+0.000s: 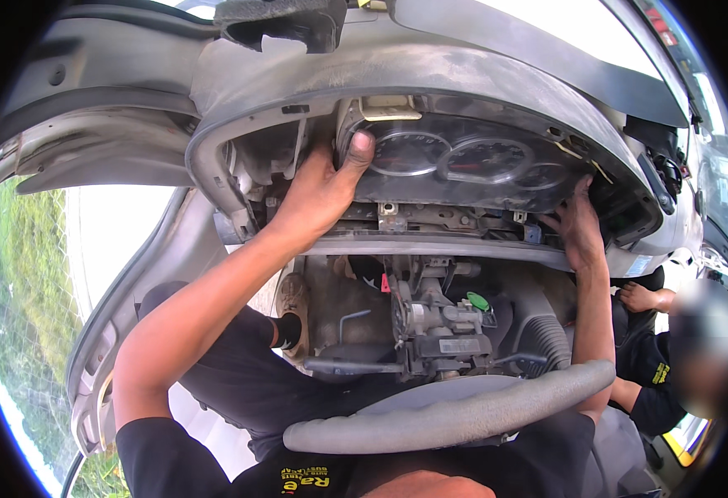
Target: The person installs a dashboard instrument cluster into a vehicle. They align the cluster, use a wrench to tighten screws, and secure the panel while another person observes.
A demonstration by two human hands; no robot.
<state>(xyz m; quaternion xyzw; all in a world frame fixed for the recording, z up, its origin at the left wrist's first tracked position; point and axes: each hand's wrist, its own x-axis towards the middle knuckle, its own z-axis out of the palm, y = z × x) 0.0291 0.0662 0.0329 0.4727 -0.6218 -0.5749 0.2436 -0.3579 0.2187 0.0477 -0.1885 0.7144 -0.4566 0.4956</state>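
Note:
An instrument cluster (pixel 482 178) with round, silver-ringed dials sits in the dashboard opening, under the grey hood. My left hand (pixel 328 178) grips its left end, the thumb across the front edge and the other fingers hidden behind it. At the lower right corner, my right hand (pixel 578 220) holds the cluster's other end, fingertips bent up against its edge. Below it runs a metal crossbar with brackets (pixel 393 217). The steering column (pixel 447 324) stands bare beneath, with a green round piece (pixel 477 301) on it.
A steering wheel (pixel 455 415) lies loose across my lap. A corrugated duct (pixel 544 332) runs right of the column. At the right, a co-worker (pixel 658 373) in a dark shirt sits close by. The open door frame (pixel 123 307) is at my left.

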